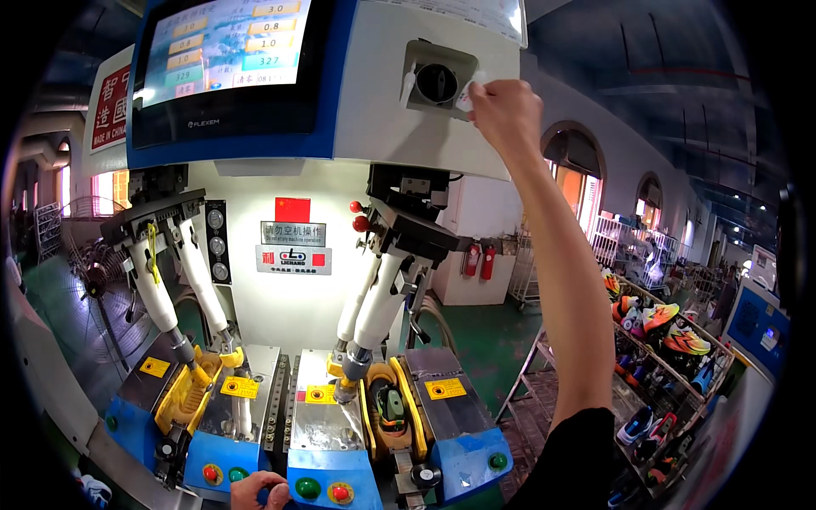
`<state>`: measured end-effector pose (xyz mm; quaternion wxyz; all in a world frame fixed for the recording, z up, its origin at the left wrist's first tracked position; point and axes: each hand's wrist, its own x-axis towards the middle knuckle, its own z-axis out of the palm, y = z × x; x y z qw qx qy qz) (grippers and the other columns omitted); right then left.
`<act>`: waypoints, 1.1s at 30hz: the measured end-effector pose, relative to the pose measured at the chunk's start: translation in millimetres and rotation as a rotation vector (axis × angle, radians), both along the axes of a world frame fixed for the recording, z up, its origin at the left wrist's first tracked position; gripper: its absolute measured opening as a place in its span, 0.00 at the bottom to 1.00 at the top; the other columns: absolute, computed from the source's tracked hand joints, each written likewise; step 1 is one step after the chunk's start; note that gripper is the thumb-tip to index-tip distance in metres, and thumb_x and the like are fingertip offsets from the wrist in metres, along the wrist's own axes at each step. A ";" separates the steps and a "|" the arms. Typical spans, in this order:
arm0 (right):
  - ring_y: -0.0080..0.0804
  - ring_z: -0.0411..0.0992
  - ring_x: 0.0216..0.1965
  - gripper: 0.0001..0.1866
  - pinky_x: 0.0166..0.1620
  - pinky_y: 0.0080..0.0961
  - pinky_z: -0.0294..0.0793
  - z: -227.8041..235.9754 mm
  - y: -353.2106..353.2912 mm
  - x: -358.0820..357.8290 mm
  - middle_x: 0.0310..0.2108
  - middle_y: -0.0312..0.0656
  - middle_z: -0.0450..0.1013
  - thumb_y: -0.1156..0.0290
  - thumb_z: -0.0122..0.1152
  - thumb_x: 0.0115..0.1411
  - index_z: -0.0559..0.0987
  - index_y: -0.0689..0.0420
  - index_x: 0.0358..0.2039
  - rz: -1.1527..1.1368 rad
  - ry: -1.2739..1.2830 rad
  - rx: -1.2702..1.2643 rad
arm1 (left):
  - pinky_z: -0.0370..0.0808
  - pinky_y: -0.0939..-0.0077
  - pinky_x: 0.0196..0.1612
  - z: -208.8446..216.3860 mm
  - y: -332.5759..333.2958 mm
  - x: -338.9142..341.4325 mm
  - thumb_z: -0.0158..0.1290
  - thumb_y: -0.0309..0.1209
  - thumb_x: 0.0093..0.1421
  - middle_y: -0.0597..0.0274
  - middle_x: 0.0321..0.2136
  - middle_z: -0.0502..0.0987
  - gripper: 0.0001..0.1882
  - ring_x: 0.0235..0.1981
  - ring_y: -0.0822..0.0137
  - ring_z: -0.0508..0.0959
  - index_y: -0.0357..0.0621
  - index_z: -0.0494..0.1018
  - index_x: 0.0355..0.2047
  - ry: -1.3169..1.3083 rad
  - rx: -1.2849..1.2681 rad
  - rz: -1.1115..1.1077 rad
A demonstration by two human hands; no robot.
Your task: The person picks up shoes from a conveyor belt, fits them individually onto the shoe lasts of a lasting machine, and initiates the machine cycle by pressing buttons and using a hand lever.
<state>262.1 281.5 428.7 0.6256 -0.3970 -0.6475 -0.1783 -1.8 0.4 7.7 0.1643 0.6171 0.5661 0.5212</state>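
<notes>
My right hand [507,115] is raised to the upper panel of a machine, its thumb and finger pinched on the edge of a small white tag [465,99] beside a black rotary switch [437,83] in a recess. At the lower edge my left hand [257,491] rests close to a green push button [308,488], its fingers curled and partly cut off by the frame; what they hold, if anything, is hidden. A dark shoe with green parts [391,410] sits between yellow pads in the right station, under a white press cylinder [375,319].
A lit screen [225,47] fills the upper left of the machine. The left station has yellow pads [183,399] below its cylinders. Red knobs [360,223] stick out at mid-height. To the right stands a rack with several colourful shoes [663,319]; fire extinguishers [487,263] stand behind.
</notes>
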 end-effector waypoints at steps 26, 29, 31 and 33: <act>0.60 0.72 0.31 0.18 0.39 0.46 0.72 -21.9 19.1 -17.6 0.22 0.60 0.73 0.64 0.54 0.62 0.78 0.66 0.23 -0.081 -0.144 0.244 | 0.69 0.82 0.27 -58.1 -12.8 -3.3 0.50 0.29 0.66 0.68 0.19 0.72 0.09 0.22 0.78 0.71 0.36 0.74 0.33 -0.448 -0.163 0.027; 0.55 0.74 0.28 0.18 0.35 0.42 0.74 -18.2 8.7 -32.5 0.22 0.57 0.74 0.65 0.52 0.62 0.78 0.65 0.22 -0.004 -0.146 0.228 | 0.69 0.82 0.27 -58.6 -10.6 -3.6 0.50 0.29 0.66 0.68 0.19 0.73 0.09 0.22 0.78 0.71 0.36 0.74 0.33 -0.452 -0.171 0.019; 0.47 0.76 0.25 0.18 0.31 0.38 0.75 -14.1 1.2 -50.5 0.21 0.53 0.75 0.66 0.51 0.62 0.78 0.66 0.21 0.145 -0.088 0.071 | 0.69 0.82 0.27 -56.8 -10.8 -5.1 0.50 0.30 0.66 0.68 0.19 0.73 0.09 0.22 0.78 0.71 0.36 0.74 0.33 -0.435 -0.179 0.026; 0.37 0.77 0.21 0.19 0.26 0.33 0.75 -4.7 -4.1 -70.5 0.20 0.48 0.76 0.67 0.49 0.62 0.78 0.66 0.20 0.370 0.031 -0.154 | 0.69 0.82 0.27 -55.3 -9.6 -5.5 0.50 0.30 0.66 0.68 0.19 0.73 0.09 0.22 0.78 0.71 0.36 0.74 0.33 -0.404 -0.176 0.045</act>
